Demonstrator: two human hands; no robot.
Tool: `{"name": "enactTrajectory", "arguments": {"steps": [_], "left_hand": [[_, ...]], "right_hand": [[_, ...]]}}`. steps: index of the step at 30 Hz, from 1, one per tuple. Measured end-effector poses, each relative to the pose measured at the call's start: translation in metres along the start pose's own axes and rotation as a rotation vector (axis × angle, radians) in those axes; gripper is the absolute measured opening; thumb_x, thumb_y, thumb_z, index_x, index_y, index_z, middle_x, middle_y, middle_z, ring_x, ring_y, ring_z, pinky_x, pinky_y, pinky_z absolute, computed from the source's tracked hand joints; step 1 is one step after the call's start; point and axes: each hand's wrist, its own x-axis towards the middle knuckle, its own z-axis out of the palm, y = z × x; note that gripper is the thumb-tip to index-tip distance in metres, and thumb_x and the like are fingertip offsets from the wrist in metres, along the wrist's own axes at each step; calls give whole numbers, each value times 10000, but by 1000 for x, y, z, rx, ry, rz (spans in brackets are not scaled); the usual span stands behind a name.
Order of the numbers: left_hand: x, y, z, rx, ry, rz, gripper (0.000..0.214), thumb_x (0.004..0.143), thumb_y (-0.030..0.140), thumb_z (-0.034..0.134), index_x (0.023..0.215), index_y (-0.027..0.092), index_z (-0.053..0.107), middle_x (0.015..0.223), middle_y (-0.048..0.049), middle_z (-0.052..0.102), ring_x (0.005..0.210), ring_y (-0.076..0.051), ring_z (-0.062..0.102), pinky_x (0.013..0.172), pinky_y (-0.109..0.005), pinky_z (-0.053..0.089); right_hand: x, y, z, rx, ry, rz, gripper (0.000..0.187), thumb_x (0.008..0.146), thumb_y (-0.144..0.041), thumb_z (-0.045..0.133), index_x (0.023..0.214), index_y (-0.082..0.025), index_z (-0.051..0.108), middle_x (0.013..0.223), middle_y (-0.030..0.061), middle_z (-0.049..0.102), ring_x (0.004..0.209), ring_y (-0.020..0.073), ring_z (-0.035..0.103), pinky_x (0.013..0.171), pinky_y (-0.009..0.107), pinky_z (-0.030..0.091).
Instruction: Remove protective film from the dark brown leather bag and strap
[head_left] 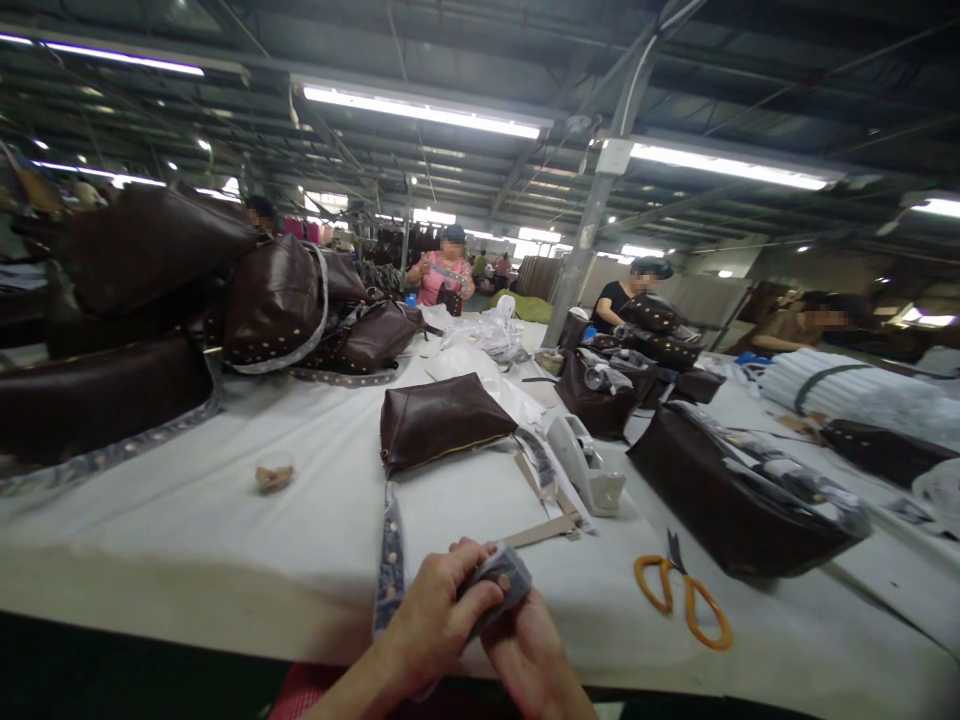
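Near the table's front edge, my left hand and my right hand are close together, both closed on a studded strap covered in cloudy plastic film. A round metal stud shows on the part between my fingers. Part of the strap runs down from the left end of a small dark brown leather bag, which lies just beyond my hands with a gold zip along its lower edge. Below my hands, the strap's course is partly hidden.
Orange-handled scissors lie to the right. A grey tape dispenser stands beyond my hands, with a large brown bag right of it. Brown bags are piled at left. Several people work across the table.
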Motion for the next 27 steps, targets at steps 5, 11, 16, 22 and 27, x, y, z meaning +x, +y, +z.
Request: {"name": "enactTrajectory", "arguments": {"steps": [5, 11, 16, 22, 27], "left_hand": [[6, 1, -1, -41, 7, -51, 150, 769, 260, 561, 657, 175, 510, 619, 42, 470, 640, -131, 441, 620, -236, 348], [10, 2, 5, -295, -73, -148, 159, 737, 277, 582, 846, 187, 509, 657, 54, 490, 521, -104, 466, 467, -208, 380], [5, -3, -1, -553, -239, -181, 339, 673, 225, 607, 967, 214, 439, 668, 82, 507, 410, -50, 421, 396, -162, 347], [3, -13, -8, -441, -265, -125, 275, 674, 205, 600, 933, 173, 514, 722, 39, 516, 503, -63, 453, 461, -178, 355], [4, -22, -9, -320, -272, -20, 128, 707, 182, 568, 833, 158, 564, 803, 11, 516, 630, -90, 464, 532, -189, 370]], "right_hand": [[4, -27, -21, -733, -72, -537, 447, 743, -135, 618, 1176, -244, 615, 1177, 61, 674, 1094, 234, 625, 971, 407, 496], [10, -48, -31, -1248, -203, -962, 401, 761, -67, 457, 1102, -195, 625, 1022, 86, 698, 960, 221, 655, 844, 337, 535], [-2, -44, -18, -929, -23, -552, 228, 699, -161, 540, 911, -206, 608, 736, -16, 637, 630, 148, 582, 563, 225, 463], [-6, -31, 2, -243, 48, -171, 186, 648, -234, 654, 827, -203, 616, 700, -29, 643, 601, 139, 570, 549, 219, 448], [-6, -11, 13, 109, 144, 115, 236, 611, -359, 724, 762, -192, 653, 784, 28, 723, 729, 202, 664, 684, 296, 531]]}}
